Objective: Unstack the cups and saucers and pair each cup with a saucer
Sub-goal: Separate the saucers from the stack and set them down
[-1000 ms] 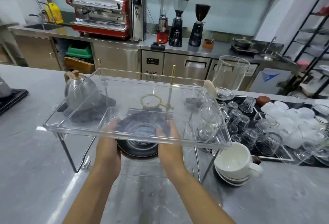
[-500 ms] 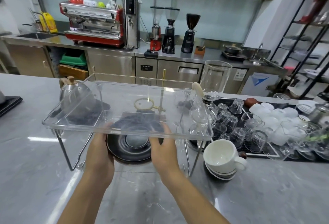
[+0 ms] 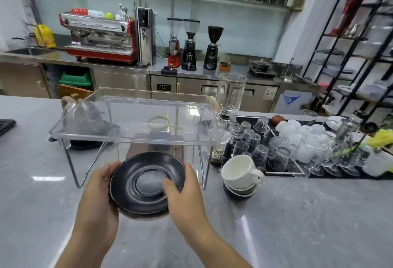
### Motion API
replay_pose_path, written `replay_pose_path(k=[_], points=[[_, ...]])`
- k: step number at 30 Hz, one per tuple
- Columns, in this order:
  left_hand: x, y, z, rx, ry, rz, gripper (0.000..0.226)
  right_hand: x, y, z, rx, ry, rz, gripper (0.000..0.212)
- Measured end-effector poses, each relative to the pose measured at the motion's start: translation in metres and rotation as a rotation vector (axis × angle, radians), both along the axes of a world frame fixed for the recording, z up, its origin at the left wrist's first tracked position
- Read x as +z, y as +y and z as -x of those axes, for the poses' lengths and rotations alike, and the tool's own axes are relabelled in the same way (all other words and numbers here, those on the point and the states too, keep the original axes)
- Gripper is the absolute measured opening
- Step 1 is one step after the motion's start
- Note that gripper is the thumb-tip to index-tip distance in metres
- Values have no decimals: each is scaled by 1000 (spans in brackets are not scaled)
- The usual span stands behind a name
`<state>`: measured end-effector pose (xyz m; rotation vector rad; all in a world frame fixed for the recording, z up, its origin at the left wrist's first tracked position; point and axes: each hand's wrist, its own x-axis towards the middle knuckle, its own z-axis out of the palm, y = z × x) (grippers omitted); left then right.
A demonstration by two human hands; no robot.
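Saucer (image 3: 146, 184) in both hands — clear shelf (image 3: 131, 125) above, cup (image 3: 239, 171) right.

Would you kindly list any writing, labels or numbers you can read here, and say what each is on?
No text here is legible.
Under-counter unit's dark display panel: pale marks, too blurred to read.
White sticker on the cabinet door: print too small.
White box with a blue triangular logo: no readable words.
Yellow bag by the sink: no legible print.
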<state>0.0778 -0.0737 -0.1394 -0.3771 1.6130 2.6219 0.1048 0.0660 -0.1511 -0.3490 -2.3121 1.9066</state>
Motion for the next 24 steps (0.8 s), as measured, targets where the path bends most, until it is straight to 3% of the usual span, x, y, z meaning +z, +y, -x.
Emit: replay_pose_path(k=[4, 10, 24], points=[[-1, 0, -27, -28, -3, 6, 34, -9, 1, -24, -21, -17, 7, 36], [-9, 9, -59, -74, -67, -10, 36, -23, 6, -67, -64, -49, 34, 73], [-27, 54, -96, -166, -154, -33, 28, -47, 45, -121, -240, -128, 16, 63]])
